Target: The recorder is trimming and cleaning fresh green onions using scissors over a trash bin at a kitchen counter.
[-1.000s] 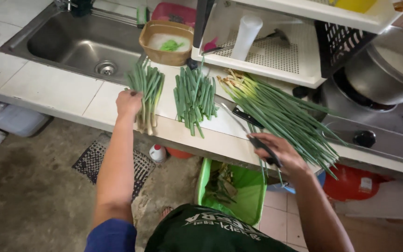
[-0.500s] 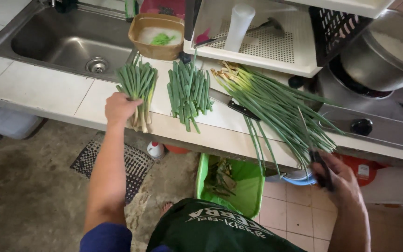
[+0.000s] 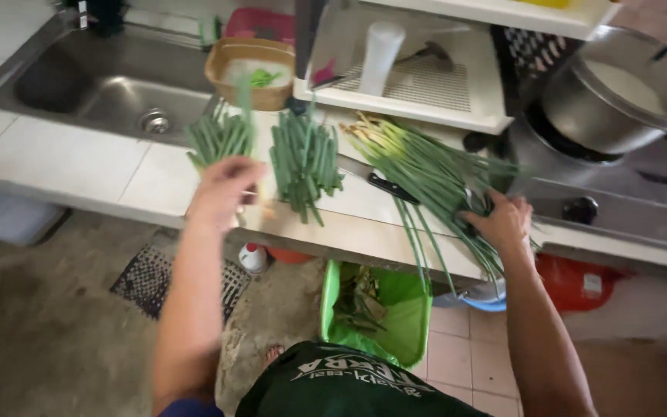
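The left hand [image 3: 221,193] grips a cut bunch [image 3: 219,137] of green stalks, fingers closed around its lower end, held just above the tabletop [image 3: 63,158] near the sink [image 3: 110,85]. A second cut bunch [image 3: 304,161] lies just beside it. The right hand [image 3: 502,220] rests on the long uncut onions [image 3: 426,174], fingers spread open over the leaves. A knife [image 3: 384,184] lies between second bunch and onions. Below the edge stands a green bin [image 3: 407,309].

left hand [image 3: 224,191] motion-blurred, pot [image 3: 619,96] cut off by edge
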